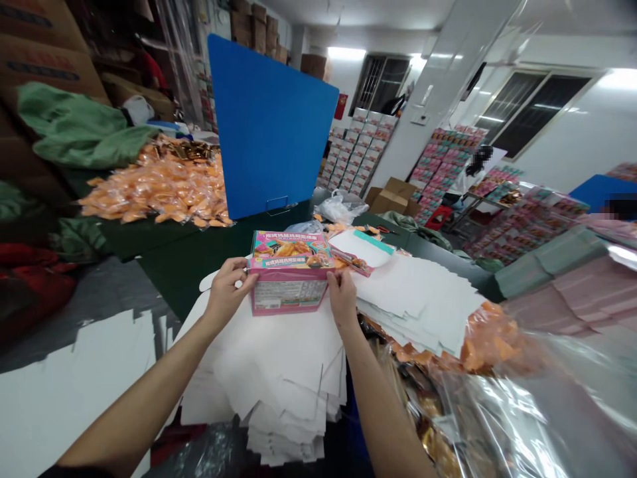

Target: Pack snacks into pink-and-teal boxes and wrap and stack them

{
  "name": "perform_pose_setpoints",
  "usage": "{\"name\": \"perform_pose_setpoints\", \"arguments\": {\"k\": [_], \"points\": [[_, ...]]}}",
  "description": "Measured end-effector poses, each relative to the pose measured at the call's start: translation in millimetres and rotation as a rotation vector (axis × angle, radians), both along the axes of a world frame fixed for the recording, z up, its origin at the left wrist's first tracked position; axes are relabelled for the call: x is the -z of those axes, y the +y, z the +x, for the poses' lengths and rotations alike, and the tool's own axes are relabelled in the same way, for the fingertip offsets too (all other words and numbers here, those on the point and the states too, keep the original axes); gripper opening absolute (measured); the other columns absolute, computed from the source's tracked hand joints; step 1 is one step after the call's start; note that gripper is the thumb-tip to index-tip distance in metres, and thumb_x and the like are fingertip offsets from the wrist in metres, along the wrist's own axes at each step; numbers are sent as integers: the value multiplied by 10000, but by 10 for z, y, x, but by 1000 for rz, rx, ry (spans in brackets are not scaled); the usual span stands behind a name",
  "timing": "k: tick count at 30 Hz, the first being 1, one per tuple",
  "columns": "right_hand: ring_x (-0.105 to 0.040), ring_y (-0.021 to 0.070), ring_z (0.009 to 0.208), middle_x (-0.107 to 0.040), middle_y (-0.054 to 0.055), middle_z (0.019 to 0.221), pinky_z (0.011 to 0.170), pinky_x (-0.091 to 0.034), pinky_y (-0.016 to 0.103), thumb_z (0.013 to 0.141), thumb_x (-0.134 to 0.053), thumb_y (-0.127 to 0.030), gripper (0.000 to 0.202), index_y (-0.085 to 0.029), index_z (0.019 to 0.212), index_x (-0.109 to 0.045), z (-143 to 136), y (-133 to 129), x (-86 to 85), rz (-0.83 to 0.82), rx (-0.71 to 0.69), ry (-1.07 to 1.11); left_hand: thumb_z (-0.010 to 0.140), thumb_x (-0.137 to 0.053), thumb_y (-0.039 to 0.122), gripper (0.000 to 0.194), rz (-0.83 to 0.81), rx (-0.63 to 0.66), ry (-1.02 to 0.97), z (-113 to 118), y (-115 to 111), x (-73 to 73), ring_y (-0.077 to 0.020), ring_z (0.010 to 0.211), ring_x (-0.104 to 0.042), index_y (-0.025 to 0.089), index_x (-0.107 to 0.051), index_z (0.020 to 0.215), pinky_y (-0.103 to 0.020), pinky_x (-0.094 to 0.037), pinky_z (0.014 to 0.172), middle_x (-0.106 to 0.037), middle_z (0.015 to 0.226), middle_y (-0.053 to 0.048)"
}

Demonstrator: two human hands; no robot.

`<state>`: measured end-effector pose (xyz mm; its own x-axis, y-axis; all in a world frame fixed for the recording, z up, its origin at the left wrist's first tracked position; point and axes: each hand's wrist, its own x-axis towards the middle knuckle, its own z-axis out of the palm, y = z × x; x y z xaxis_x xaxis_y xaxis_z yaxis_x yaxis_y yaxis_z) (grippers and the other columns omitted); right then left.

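Observation:
A pink printed box (291, 272) with food pictures on its top stands over a pile of white cardboard sheets (283, 358). At its left top corner, my left hand (231, 285) pinches the edge between thumb and fingers. The right edge is held the same way by my right hand (342, 292). Just behind the right side of the box lies a flat carton (368, 247) with a white and teal face. More white sheets (423, 299) are fanned out to the right of my right hand.
Behind stands a blue panel (273, 126). Orange wrapped packets (164, 182) are heaped at the left back. Clear plastic bags (488, 411) fill the right front. Stacked pink cartons (442, 166) and a person's dark hair (480, 159) show at the back right.

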<state>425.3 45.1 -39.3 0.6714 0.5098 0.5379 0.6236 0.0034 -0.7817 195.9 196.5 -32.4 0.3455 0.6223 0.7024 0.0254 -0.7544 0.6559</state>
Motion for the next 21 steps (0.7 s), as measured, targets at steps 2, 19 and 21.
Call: {"name": "perform_pose_setpoints", "arguments": {"k": [2, 19, 21], "points": [[-364, 121, 599, -399, -67, 634, 616, -342, 265, 879, -496, -485, 328, -238, 703, -371, 31, 43, 41, 62, -15, -8, 839, -653, 352, 436, -19, -14, -29, 5, 22, 31, -173, 876, -611, 174, -428, 511, -296, -501, 725, -607, 951, -68], [-569, 235, 885, -613, 87, 1006, 849, -467, 395, 801, -718, -465, 694, -155, 1371, -471, 197, -78, -253, -103, -80, -408, 797, -672, 587, 781, 434, -46, 416, -23, 39, -550, -392, 1481, -221, 238, -445, 1458, -562, -258, 1170, -304, 1588, -167], [-543, 308, 1078, -598, 153, 1153, 967, -412, 462, 793, -739, -476, 723, -158, 1386, -475, 2, 37, -488, -202, -84, -612, 784, -680, 597, 737, 459, -51, 536, 177, -21, -681, -397, 1485, -208, 234, -520, 1406, -564, -200, 1182, -374, 1558, -163]]}}
